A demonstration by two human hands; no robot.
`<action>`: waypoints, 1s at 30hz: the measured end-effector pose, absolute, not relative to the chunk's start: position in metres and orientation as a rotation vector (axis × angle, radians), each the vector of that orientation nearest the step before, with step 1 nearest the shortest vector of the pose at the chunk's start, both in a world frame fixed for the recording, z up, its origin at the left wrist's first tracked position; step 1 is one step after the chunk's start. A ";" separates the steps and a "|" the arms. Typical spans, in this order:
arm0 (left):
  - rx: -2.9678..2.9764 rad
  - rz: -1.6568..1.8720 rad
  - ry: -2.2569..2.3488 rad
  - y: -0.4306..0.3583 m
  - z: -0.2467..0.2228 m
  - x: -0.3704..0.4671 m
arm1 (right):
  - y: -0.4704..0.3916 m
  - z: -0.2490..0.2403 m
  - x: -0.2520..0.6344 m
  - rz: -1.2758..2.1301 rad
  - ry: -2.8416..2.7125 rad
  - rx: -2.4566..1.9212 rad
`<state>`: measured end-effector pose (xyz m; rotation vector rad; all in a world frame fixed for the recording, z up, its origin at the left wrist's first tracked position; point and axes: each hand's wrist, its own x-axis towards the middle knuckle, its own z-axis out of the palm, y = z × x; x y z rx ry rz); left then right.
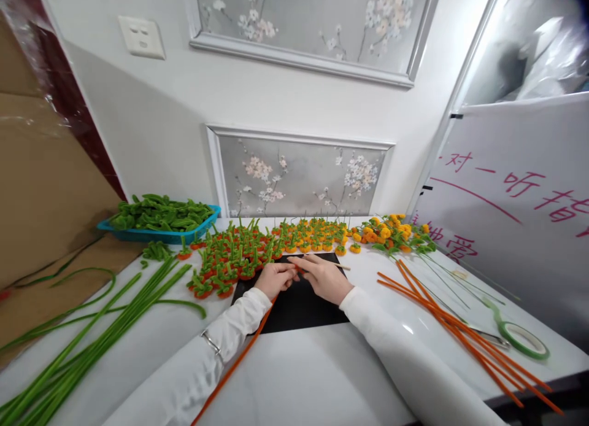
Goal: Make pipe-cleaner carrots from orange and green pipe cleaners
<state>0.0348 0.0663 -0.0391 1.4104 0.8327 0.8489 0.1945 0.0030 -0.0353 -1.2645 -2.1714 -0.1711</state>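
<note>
Strips of green (99, 340) lie loose at left, near a blue tray (156, 236) of leaves (161, 214). Capped orange pieces (247, 271) stand clustered, apparently done. Left hand (275, 278) pinches an orange strip (230, 372) over the black mat (304, 309), its length unshaped; right hand (324, 277) meets the upper end, its grip unclear. Yellow pieces (340, 250) and flowers (386, 232) look finished; orange strips (442, 317) at right lie unused.

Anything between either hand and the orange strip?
Nothing visible. The left hand and right hand are together at the upper end of the orange strip, over the black mat; exact contact is hidden.
</note>
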 end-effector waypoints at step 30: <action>1.436 0.587 0.763 0.063 -0.018 0.027 | 0.004 -0.024 0.204 -0.724 -2.269 -1.193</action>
